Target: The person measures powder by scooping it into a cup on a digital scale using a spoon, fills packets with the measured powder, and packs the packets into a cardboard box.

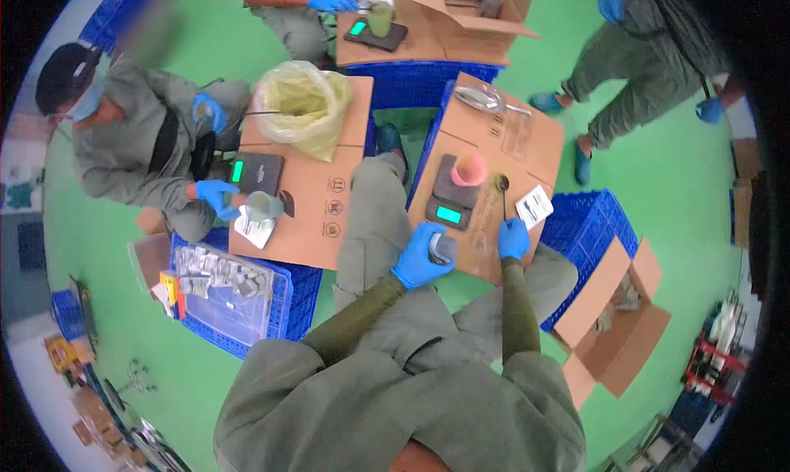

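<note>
My left hand (424, 258), in a blue glove, is closed around a small grey cup-like container (443, 248) near the front edge of the cardboard-topped work surface (494, 246). My right hand (513, 238), also gloved in blue, grips the handle of a small dark spoon (503, 182), its bowl pointing away from me. Between and beyond my hands, a pink cup (469, 169) stands on a black digital scale (443, 194) with a lit green display. A white printed packet (535, 206) lies just right of the spoon.
A clear scoop (481, 100) lies at the far end of the cardboard. At left, a co-worker (132, 134) holds a pale cup (263, 206) beside another scale and a yellow-lined bag (300, 106). Blue crates (588, 225) and an open carton (617, 324) are on my right.
</note>
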A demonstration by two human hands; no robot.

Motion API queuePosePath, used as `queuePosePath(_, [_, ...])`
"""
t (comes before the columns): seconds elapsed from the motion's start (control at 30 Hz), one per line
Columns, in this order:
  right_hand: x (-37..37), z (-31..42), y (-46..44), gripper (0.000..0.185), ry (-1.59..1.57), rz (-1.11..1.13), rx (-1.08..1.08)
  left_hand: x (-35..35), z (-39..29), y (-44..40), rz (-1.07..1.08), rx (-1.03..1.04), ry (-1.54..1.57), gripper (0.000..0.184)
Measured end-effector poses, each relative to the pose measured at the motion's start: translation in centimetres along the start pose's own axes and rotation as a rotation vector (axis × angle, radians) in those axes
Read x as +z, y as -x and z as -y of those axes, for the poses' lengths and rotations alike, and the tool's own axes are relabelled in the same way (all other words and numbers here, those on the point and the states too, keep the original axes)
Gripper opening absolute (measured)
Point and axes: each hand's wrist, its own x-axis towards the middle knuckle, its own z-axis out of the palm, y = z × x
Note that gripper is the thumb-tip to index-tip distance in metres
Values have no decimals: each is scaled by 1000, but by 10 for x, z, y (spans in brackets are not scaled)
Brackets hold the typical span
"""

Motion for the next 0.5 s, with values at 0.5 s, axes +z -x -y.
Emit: queuePosePath(0.5, [-121, 154, -37, 19, -488, -171, -165, 6, 4, 2, -55, -110, 91, 57])
